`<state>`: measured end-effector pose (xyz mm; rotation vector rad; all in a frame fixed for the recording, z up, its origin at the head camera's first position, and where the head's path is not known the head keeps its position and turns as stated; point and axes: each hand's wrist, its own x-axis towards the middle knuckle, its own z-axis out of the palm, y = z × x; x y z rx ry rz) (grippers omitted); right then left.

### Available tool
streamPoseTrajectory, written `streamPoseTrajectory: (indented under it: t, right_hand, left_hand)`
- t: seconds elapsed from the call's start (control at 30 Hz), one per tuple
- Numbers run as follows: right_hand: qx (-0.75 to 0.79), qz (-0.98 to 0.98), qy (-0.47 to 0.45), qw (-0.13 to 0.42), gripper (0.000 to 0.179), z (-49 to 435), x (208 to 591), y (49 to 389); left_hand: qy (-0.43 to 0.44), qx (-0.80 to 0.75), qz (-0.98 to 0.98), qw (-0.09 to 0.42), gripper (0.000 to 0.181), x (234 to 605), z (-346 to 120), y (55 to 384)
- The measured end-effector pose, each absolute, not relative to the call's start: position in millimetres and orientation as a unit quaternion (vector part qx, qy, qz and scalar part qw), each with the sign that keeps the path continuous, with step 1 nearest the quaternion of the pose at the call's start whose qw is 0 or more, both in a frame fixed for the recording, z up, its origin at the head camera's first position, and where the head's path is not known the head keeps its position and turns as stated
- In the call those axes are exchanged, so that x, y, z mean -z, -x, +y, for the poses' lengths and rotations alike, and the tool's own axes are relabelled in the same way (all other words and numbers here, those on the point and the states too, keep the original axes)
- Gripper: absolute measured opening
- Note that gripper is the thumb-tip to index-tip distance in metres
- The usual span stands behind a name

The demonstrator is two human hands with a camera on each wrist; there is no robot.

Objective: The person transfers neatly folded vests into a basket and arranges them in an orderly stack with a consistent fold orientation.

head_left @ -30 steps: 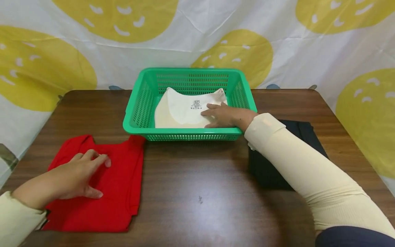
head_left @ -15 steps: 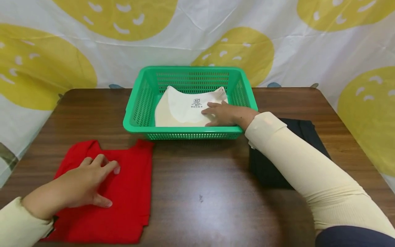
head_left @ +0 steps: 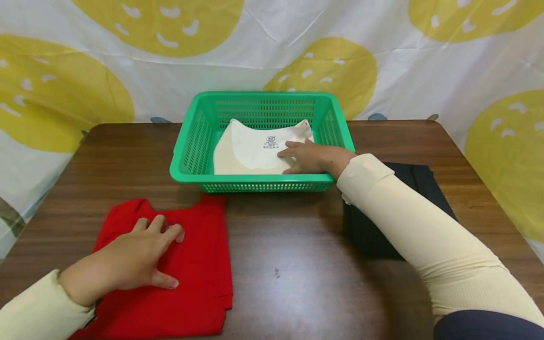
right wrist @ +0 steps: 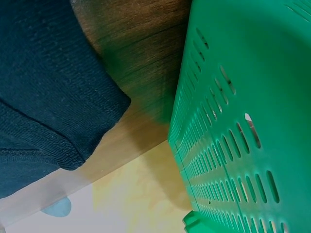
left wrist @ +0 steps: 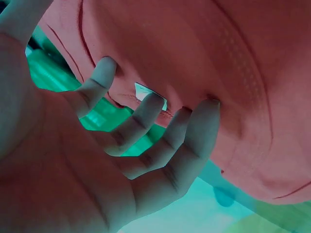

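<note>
Two hands at work over a brown wooden table (head_left: 293,236). The left hand (head_left: 131,257) is down on the red garment (head_left: 201,269), fingers spread and bent, thumb well apart from the rest — nothing clamped, just fingertips on the cloth. The left wrist camera shows those tips against the fabric, with a small white label (left wrist: 146,91) at one of them. The red garment lies folded flat at the person's left, its upper right corner just in front of the green basket (head_left: 250,178); whether the two touch, I cannot tell.

Over to the right hand (head_left: 312,158): it reaches across the basket's near right corner, palm down on the cream garment (head_left: 244,153), fingers apart and laid over the cloth rather than closed round it. That cream garment sits folded inside the basket, neckline towards the back, dark print (head_left: 270,141) showing on its white inner panel.

Under the right forearm in its cream sleeve (head_left: 408,212) lies a dark folded garment (head_left: 365,238), and the right wrist camera shows bare wood between it and the slotted basket wall. Behind it all — a white curtain (head_left: 238,75) with big yellow shapes.
</note>
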<state>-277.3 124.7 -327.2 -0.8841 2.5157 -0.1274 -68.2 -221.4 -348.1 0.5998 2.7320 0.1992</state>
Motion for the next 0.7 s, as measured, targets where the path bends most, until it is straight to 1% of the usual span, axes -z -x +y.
streamPoseTrajectory:
  t: [0.17, 0.57, 0.7]
  right_hand:
    - [0.045, 0.917, 0.318, 0.237, 0.065, 124, 328, 278]
    - [0.048, 0.917, 0.313, 0.242, 0.065, 123, 327, 276]
    - [0.045, 0.917, 0.314, 0.243, 0.065, 123, 327, 276]
  left_hand:
    - [-0.226, -0.058, 0.956, 0.178, 0.078, 346, -204, 71]
    - [-0.259, -0.01, 0.952, 0.165, 0.089, 344, -165, 73]
    - [-0.268, 0.003, 0.948, 0.173, 0.091, 342, -154, 73]
